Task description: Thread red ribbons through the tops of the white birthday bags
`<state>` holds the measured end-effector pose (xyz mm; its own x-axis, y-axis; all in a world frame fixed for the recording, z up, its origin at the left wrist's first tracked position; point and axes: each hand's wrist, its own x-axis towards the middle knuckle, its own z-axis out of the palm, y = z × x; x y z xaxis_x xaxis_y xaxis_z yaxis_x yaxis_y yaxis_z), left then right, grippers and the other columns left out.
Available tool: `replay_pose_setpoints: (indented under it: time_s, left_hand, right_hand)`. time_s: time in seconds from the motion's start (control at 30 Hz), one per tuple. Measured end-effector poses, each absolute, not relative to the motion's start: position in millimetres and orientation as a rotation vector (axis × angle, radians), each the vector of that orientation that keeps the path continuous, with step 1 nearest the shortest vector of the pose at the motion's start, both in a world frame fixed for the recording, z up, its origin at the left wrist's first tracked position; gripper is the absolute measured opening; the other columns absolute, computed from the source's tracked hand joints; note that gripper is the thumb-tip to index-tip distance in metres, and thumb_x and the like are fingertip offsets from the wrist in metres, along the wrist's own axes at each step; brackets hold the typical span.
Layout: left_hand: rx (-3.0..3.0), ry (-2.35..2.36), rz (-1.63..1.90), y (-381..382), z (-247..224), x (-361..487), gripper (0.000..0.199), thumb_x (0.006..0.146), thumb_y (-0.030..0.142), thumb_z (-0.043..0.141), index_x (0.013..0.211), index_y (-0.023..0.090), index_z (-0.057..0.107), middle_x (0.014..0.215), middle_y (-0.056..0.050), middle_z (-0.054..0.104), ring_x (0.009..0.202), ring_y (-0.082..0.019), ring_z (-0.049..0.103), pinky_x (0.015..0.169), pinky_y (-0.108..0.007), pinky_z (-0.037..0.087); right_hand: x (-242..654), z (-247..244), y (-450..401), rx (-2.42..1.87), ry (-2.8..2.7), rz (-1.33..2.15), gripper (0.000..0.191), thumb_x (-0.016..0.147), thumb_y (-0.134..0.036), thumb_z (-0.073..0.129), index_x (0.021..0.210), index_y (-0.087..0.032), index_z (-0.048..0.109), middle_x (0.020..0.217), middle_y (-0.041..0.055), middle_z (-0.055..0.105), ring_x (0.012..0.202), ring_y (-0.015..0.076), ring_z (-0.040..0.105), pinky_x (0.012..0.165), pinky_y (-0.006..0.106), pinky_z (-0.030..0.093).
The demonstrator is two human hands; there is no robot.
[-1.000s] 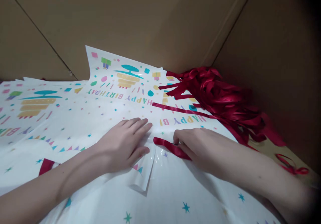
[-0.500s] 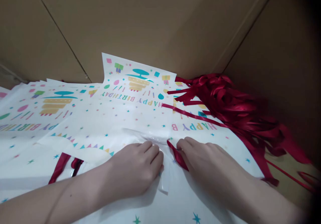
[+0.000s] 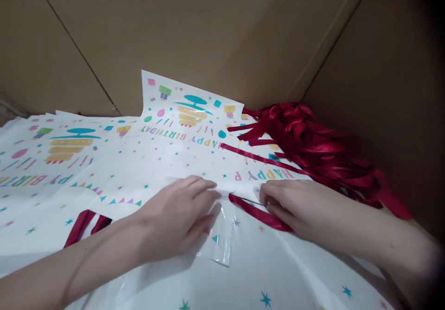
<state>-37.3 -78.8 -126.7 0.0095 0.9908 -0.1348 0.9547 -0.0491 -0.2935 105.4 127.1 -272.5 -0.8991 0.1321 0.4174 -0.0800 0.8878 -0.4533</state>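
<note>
Creased white Happy Birthday plastic sheet (image 3: 114,161), red satin ribbon (image 3: 259,212) lying on top

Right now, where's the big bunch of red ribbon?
In the head view, the bunch of red ribbon lies upper right against the cardboard wall, on the far edge of the birthday-print plastic sheet, beyond the right hand.

Glossy, smooth plastic sheet (image 3: 174,161) under the fingers (image 3: 200,185), shiny satin ribbon (image 3: 257,213) just below them, matt cardboard (image 3: 174,32) beyond!
</note>
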Motion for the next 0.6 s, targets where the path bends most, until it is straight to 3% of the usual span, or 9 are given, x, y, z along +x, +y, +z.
replay_pose_setpoints:
  time_s: [0.13, 0.23, 0.37, 0.53, 0.6]
  left_hand:
    - [-2.078, -2.176, 0.506, -76, -128, -53, 0.050, 0.100, 0.041, 0.050, 0.144, 0.018, 0.053, 0.149, -0.012, 0.059, 0.144, -0.033, 0.047, 0.117, -0.054, 0.043]
    - [-2.100, -2.230, 0.493, -77, -128, -56, 0.049, 0.101, 0.041, 0.050, 0.145, 0.020, 0.053, 0.149, -0.010, 0.059, 0.143, -0.031, 0.049, 0.118, -0.052, 0.043]
    - [-2.120, -2.209, 0.467, -77, -127, -55, 0.050, 0.100, 0.039, 0.052, 0.147, 0.021, 0.052, 0.149, -0.010, 0.058, 0.143, -0.031, 0.049, 0.117, -0.051, 0.044]
    - [-2.152, -2.192, 0.425, -78, -129, -56, 0.049, 0.100, 0.041, 0.052, 0.146, 0.022, 0.053, 0.147, -0.011, 0.060, 0.141, -0.032, 0.050, 0.116, -0.054, 0.045]
    - [-2.148, -2.200, 0.410, -78, -130, -56, 0.051, 0.100, 0.042, 0.052, 0.146, 0.022, 0.052, 0.148, -0.011, 0.059, 0.142, -0.032, 0.050, 0.117, -0.054, 0.044]
  right_hand:
    - [102, -260, 128, -0.038, -2.604, 0.785, 0.022, 0.098, -0.013, 0.047, 0.080, -0.020, 0.059, 0.080, 0.0028, 0.064, 0.068, 0.0162, 0.053, 0.060, 0.029, 0.029]
    - [100, -252, 125, -0.039, -2.567, 0.758, 0.021, 0.095, -0.010, 0.048, 0.079, -0.019, 0.057, 0.085, 0.0034, 0.065, 0.071, 0.0160, 0.053, 0.061, 0.028, 0.031]
    - [103, -253, 128, -0.085, -2.656, 0.774, 0.021, 0.094, -0.015, 0.052, 0.075, -0.020, 0.058, 0.074, 0.0008, 0.062, 0.062, 0.0149, 0.050, 0.056, 0.028, 0.029]
    - [97, -257, 125, 0.018, -2.487, 0.803, 0.018, 0.099, -0.018, 0.050, 0.086, -0.020, 0.063, 0.093, 0.0045, 0.070, 0.079, 0.0173, 0.059, 0.065, 0.028, 0.036]
    - [97, -256, 125, 0.006, -2.529, 0.809, 0.018, 0.099, -0.021, 0.051, 0.086, -0.020, 0.062, 0.088, 0.0040, 0.069, 0.075, 0.0170, 0.058, 0.063, 0.028, 0.035]
